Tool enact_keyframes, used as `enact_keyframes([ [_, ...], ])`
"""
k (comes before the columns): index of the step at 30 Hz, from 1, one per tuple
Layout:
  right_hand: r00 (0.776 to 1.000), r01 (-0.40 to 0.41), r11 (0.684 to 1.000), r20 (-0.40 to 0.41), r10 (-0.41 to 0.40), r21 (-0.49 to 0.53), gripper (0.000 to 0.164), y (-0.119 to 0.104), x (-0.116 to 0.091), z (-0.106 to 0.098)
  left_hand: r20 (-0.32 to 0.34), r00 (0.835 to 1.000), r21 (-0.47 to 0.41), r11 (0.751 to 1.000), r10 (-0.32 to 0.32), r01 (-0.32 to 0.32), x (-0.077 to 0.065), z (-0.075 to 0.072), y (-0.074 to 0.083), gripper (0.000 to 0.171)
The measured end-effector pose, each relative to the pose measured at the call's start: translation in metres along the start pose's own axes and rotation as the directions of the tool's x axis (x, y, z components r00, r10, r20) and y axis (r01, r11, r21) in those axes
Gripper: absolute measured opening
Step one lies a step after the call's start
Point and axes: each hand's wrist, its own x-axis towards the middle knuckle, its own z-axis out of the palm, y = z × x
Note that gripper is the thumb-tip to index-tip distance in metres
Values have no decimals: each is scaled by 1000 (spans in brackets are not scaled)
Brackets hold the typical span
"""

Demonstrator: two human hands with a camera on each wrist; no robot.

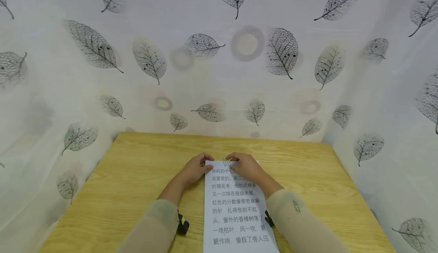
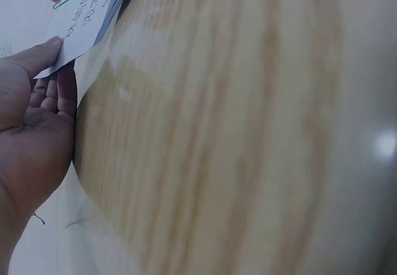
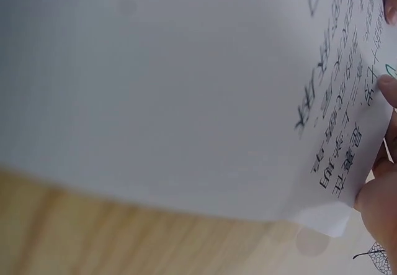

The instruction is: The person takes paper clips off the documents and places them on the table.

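A white printed paper (image 1: 232,207), lettered in black Chinese characters, lies lengthwise in front of me. At its top edge sits a green paper clip (image 1: 224,162), its loops showing over the sheet. My left hand (image 1: 194,170) pinches the top left corner, thumb on the printed face and fingers behind, as the left wrist view shows. My right hand (image 1: 249,167) pinches the paper clip at the top edge with thumb and fingertips, covering part of the first lines. In the right wrist view the paper (image 3: 186,101) fills much of the picture, and the thumb lies beside the green wire.
Under the paper is a yellow wood-grain table (image 1: 154,150). A whitish curtain (image 1: 212,81) printed with black leaves hangs behind the table and along both sides. Dark wrist devices (image 1: 183,224) show at both sleeves.
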Motion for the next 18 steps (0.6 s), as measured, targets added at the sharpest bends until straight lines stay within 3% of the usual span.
enact_keyframes([
  [8,999,23,999,-30,-24,-43,31,4,3,4,-2,1000,-24,1000,-12,12,-1,1,0,22],
  [18,999,2,1000,-33,-2,-15,32,-2,2,1,-20,1000,-23,1000,-8,7,0,2,-3,23],
])
